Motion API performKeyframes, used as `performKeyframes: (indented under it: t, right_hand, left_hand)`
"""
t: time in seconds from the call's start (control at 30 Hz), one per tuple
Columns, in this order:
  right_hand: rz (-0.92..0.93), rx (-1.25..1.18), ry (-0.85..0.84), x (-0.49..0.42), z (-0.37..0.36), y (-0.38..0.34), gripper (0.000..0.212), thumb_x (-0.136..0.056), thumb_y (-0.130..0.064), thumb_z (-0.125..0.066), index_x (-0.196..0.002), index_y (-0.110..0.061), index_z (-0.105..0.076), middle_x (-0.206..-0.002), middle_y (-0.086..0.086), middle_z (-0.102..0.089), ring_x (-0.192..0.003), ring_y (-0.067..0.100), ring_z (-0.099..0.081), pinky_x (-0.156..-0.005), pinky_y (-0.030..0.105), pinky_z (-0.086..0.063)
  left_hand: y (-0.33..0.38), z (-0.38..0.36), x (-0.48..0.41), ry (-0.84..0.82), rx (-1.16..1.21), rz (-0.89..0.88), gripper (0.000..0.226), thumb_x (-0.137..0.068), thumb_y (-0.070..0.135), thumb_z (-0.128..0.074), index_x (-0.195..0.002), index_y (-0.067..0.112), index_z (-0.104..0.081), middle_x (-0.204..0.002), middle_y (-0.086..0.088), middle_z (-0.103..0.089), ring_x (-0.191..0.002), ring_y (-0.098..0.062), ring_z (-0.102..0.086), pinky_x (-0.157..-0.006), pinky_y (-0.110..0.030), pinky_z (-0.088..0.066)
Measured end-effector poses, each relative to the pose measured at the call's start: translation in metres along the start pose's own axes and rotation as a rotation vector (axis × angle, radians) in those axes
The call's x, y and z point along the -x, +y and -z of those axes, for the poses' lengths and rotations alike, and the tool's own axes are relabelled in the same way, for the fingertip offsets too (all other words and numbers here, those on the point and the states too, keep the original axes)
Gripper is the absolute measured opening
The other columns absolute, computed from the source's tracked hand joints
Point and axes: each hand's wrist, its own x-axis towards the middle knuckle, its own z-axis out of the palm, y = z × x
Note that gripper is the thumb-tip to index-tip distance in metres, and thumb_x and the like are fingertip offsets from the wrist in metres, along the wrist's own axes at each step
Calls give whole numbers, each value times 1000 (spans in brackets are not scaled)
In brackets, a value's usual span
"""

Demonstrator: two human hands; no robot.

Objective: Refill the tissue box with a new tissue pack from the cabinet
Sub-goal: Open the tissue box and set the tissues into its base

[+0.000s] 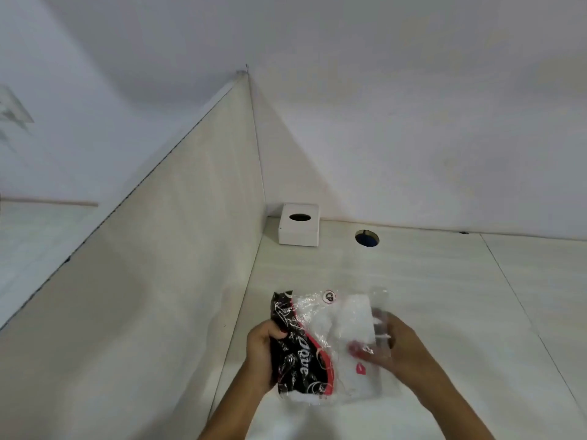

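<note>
A tissue pack (320, 341) in clear plastic with a black, red-trimmed printed end lies low over the pale desk, white tissues showing inside. My left hand (262, 347) grips its black left end. My right hand (392, 344) is at the pack's right end, fingers closed on the clear wrapper and the tissues; it is blurred. A white cube tissue box (298, 231) with a dark oval slot on top stands in the far corner, apart from both hands.
A pale side panel (178, 249) rises along the left of the desk (444, 296). A round cable hole (367, 238) with blue inside sits just right of the box. A white wall (413, 138) closes the back.
</note>
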Motion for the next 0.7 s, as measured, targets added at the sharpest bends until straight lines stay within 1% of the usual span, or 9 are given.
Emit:
performKeyframes:
  t: [0.07,0.13,0.2,0.27,0.33,0.4,0.47,0.6,0.7]
  right_hand:
    - [19,45,-42,-8,-3,2,71,-34,-56,-84,-90,-14,-69,-86,7,-75,-81,19,-71,-71,30,-57]
    - [-17,-28,-58,-18,-5,8,70,-29,-58,-82,-83,-15,-71,-83,5,-77,-78,13,-72,-80,35,-57]
    - [-52,-80,-85,-29,-5,12,61,-33,-51,-84,-81,-18,-68,-73,-9,-76,-75,2,-70,-91,43,-51]
    - [-68,-103,-93,-39,-4,14,52,-45,-31,-88,-87,-16,-63,-65,-16,-74,-70,-2,-69,-80,39,-57]
    - [-82,-136,-9,-48,0,17,60,-42,-17,-91,-93,-10,-62,-71,-2,-75,-71,7,-71,-58,23,-56]
    - [-92,-144,65,-54,5,18,52,-52,-1,-85,-98,-5,-61,-80,4,-72,-67,7,-71,-53,18,-53]
    - [-114,-83,113,-61,15,20,46,-58,1,-81,-97,-11,-60,-81,0,-69,-60,1,-68,-48,14,-50]
    - [-214,5,444,-73,51,18,43,-59,-9,-82,-96,-13,-61,-89,11,-69,-74,24,-65,-66,35,-54]
    - [-172,247,614,-76,74,4,48,-68,-15,-76,-110,-10,-53,-92,13,-60,-78,26,-51,-67,33,-40]
  left_hand:
    - [1,0,-10,13,-35,19,19,-40,11,-45,-54,5,-56,-44,-7,-58,-41,-21,-58,-43,-23,-48]
    - [-1,4,-23,18,-53,33,19,-41,13,-46,-54,5,-57,-45,-7,-59,-42,-21,-58,-48,-25,-46]
    - [-3,7,-37,9,-91,50,22,-38,17,-53,-56,7,-61,-49,-7,-61,-47,-21,-60,-55,-29,-44]
    - [-4,9,-50,-31,-169,75,35,-35,23,-59,-67,7,-62,-55,-7,-65,-52,-21,-63,-57,-30,-46]
    - [-8,10,-63,-79,-252,99,49,-37,24,-63,-83,8,-59,-61,-5,-69,-59,-20,-66,-58,-30,-49]
    - [-12,8,-75,-118,-281,93,53,-43,23,-65,-94,9,-59,-70,-5,-71,-67,-21,-68,-64,-32,-52]
    - [-15,8,-87,-104,-262,77,49,-52,18,-68,-100,10,-61,-78,-8,-72,-73,-24,-68,-68,-34,-54]
    - [-21,33,-111,97,-239,85,35,-65,11,-65,-99,5,-63,-81,-12,-74,-78,-28,-69,-68,-34,-52]
    - [-30,57,-125,287,-305,144,28,-77,5,-63,-104,-1,-60,-96,-22,-69,-90,-37,-65,-73,-38,-52]
